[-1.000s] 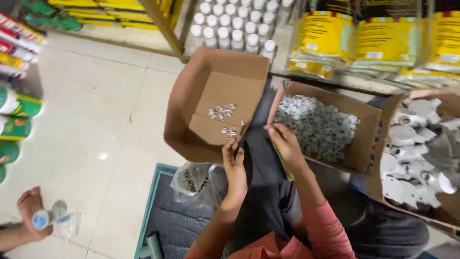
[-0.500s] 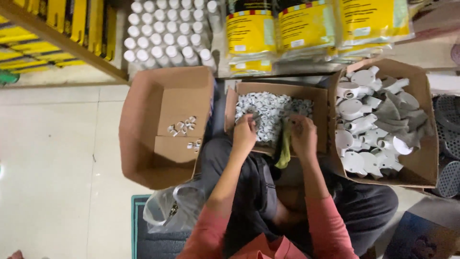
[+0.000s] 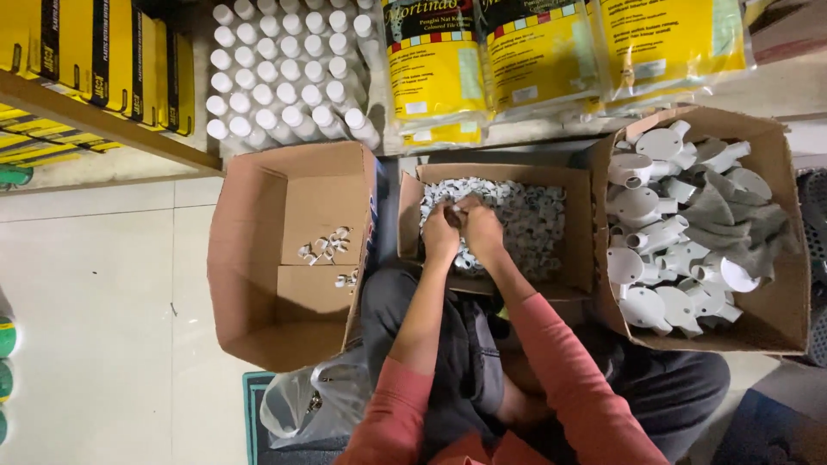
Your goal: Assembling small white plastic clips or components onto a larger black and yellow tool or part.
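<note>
Head view: both hands, left hand (image 3: 441, 234) and right hand (image 3: 482, 231), meet together, pinching a small white fitting (image 3: 455, 215) over the middle carton (image 3: 579, 226) of fittings on the floor. A loose pinch could drop it back among the others.

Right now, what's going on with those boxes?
A seated person has both hands together in the middle box, which is full of small white fittings. The left hand and right hand pinch something small between them; what it is can't be made out. The left box holds only a few fittings, and the right box holds larger white junction pieces.
</note>
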